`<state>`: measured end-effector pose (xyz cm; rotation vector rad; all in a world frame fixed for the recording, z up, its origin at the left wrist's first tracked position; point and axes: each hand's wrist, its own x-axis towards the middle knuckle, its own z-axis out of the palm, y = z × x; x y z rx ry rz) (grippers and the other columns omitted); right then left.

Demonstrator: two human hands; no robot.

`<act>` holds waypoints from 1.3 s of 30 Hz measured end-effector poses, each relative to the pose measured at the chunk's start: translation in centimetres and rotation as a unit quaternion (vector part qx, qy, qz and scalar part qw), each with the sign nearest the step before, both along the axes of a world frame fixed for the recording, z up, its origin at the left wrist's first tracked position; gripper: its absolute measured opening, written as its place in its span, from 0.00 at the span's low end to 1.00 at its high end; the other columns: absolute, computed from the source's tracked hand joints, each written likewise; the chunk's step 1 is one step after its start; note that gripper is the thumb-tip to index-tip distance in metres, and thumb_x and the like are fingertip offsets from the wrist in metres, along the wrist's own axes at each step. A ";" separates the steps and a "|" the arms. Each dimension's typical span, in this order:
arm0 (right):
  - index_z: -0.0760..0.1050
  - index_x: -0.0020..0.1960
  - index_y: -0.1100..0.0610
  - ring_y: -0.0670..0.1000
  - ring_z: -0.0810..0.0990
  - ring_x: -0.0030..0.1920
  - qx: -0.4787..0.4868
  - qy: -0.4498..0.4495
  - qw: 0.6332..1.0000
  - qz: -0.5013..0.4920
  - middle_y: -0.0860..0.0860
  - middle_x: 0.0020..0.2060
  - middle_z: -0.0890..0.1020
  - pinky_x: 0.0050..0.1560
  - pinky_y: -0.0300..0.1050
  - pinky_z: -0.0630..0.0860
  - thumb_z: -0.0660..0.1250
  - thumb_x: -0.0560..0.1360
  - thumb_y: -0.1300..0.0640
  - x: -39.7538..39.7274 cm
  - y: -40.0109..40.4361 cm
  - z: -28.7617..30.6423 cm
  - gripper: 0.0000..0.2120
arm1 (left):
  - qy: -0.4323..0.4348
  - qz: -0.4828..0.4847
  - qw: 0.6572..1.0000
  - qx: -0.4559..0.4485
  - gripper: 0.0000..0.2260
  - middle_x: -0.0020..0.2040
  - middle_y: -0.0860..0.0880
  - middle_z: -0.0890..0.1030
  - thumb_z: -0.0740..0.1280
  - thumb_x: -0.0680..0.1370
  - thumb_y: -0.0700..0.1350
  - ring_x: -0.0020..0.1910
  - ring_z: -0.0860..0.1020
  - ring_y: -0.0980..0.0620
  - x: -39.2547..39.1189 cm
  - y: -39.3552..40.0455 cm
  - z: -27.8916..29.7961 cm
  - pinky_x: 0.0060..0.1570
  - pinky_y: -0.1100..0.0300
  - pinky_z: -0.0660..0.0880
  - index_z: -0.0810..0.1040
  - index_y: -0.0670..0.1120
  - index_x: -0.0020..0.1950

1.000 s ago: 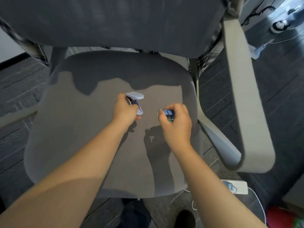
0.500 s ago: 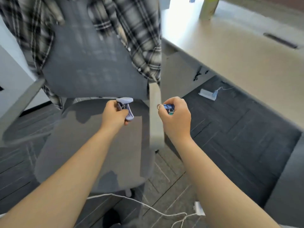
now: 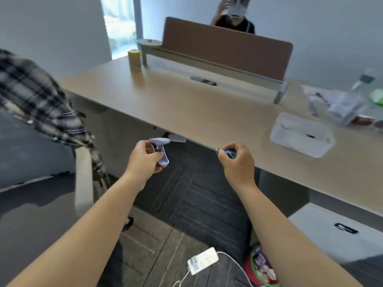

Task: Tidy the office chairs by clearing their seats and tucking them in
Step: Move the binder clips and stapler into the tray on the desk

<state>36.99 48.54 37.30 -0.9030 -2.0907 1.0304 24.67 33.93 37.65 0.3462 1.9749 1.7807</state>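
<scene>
My left hand (image 3: pixel 145 160) grips a small lavender plastic gadget (image 3: pixel 160 150) with a flat top and a metal part. A little to the right, my right hand (image 3: pixel 238 160) pinches a small blue item with a metal ring (image 3: pixel 227 151). Both hands hover above the dark floor, just before the front edge of the light wooden desk (image 3: pixel 186 104). The grey office chair (image 3: pixel 35 158) stands at the far left, its pale armrest (image 3: pixel 83 179) beside my left arm and a plaid shirt (image 3: pixel 41 104) draped over its back.
The desk bears a yellow roll (image 3: pixel 134 61), a white lidded box (image 3: pixel 300 134), a bottle and clutter at right, plus a brown divider (image 3: pixel 226 48) with a person behind. A white power strip (image 3: pixel 203 263) with cable lies on the floor; a white drawer unit (image 3: pixel 339 235) stands at right.
My view has swung right and up from the chair seat to the desk. Both hands lifted the two small items off the seat and carried them toward the desk edge.
</scene>
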 end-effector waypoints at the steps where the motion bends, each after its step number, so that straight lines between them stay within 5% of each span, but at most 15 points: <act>1: 0.70 0.40 0.58 0.48 0.70 0.38 -0.005 0.002 1.000 -0.026 0.54 0.41 0.75 0.33 0.25 0.65 0.66 0.73 0.59 1.5 1.3 0.3 0.05 | 0.002 -0.025 1.000 -0.002 0.14 0.39 0.47 0.74 0.61 0.77 0.35 0.35 0.72 0.52 0.7 1.7 0.3 0.32 0.62 0.69 0.70 0.53 0.38; 5: 0.71 0.41 0.59 0.52 0.73 0.44 -0.051 0.015 0.990 -0.129 0.56 0.43 0.76 0.39 0.40 0.66 0.67 0.72 0.58 7.5 5.6 0.8 0.06 | -0.005 -0.119 0.993 0.003 0.14 0.36 0.49 0.73 0.60 0.77 0.34 0.34 0.72 0.52 4.2 8.0 1.5 0.32 0.62 0.69 0.72 0.52 0.38; 10: 0.72 0.43 0.60 0.52 0.73 0.43 -0.112 0.064 0.966 -0.222 0.52 0.39 0.75 0.43 0.43 0.68 0.67 0.72 0.59 14.4 10.6 1.4 0.06 | -0.015 -0.229 0.973 -0.002 0.18 0.20 0.53 0.77 0.57 0.76 0.30 0.24 0.72 0.56 8.6 15.1 2.4 0.28 0.64 0.66 0.74 0.52 0.38; 15: 0.71 0.42 0.60 0.46 0.70 0.33 -0.126 0.091 0.957 -0.246 0.48 0.32 0.72 0.34 0.39 0.66 0.67 0.72 0.60 18.9 17.7 1.8 0.05 | -0.040 -0.247 0.968 -0.032 0.06 0.36 0.43 0.75 0.56 0.78 0.35 0.19 0.69 0.56 12.0 23.1 3.0 0.15 0.70 0.61 0.67 0.42 0.53; 19: 0.71 0.43 0.61 0.45 0.69 0.32 -0.133 0.086 0.963 -0.218 0.47 0.32 0.72 0.33 0.37 0.65 0.66 0.72 0.60 20.8 24.8 1.9 0.06 | -0.061 -0.267 0.961 -0.034 0.08 0.37 0.45 0.73 0.59 0.78 0.39 0.29 0.66 0.52 14.4 29.7 3.0 0.21 0.68 0.65 0.67 0.43 0.58; 34: 0.65 0.35 0.52 0.45 0.63 0.29 -0.236 0.012 0.961 -0.142 0.48 0.31 0.68 0.30 0.39 0.60 0.64 0.75 0.55 17.5 43.1 -2.0 0.12 | 0.027 -0.201 0.977 -0.070 0.14 0.36 0.49 0.71 0.56 0.80 0.45 0.29 0.62 0.52 13.0 48.3 0.3 0.30 0.62 0.59 0.71 0.46 0.64; 39: 0.67 0.45 0.58 0.44 0.67 0.33 -0.244 -0.021 0.958 -0.151 0.46 0.36 0.70 0.32 0.37 0.63 0.63 0.75 0.56 12.9 47.8 -3.1 0.06 | 0.082 -0.232 0.964 -0.098 0.15 0.54 0.40 0.78 0.55 0.80 0.42 0.37 0.69 0.49 10.3 54.3 -0.3 0.31 0.64 0.63 0.70 0.45 0.66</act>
